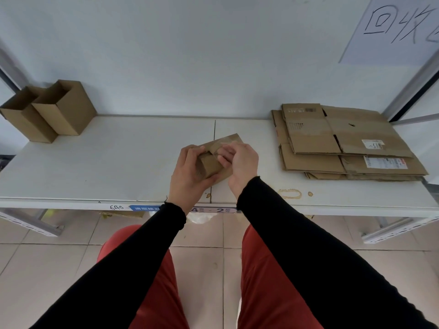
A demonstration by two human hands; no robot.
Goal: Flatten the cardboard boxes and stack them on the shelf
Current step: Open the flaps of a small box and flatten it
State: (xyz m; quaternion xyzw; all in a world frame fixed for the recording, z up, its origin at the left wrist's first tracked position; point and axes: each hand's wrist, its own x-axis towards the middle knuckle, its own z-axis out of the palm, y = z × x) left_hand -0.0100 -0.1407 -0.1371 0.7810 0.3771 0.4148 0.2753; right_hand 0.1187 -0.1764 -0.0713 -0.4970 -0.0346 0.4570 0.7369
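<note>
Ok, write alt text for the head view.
Both hands, left and right, grip a small cardboard box over a white shelf. Flattened boxes are stacked at right; two upright open boxes stand at left.

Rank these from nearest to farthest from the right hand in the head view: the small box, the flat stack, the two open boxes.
1. Small box: gripped in the right hand, centre of the shelf.
2. Flat stack: on the right.
3. Open boxes: far left, by the wall.

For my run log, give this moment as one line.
left hand, right hand: grip small box | flattened stack: right | two upright boxes: left
</note>
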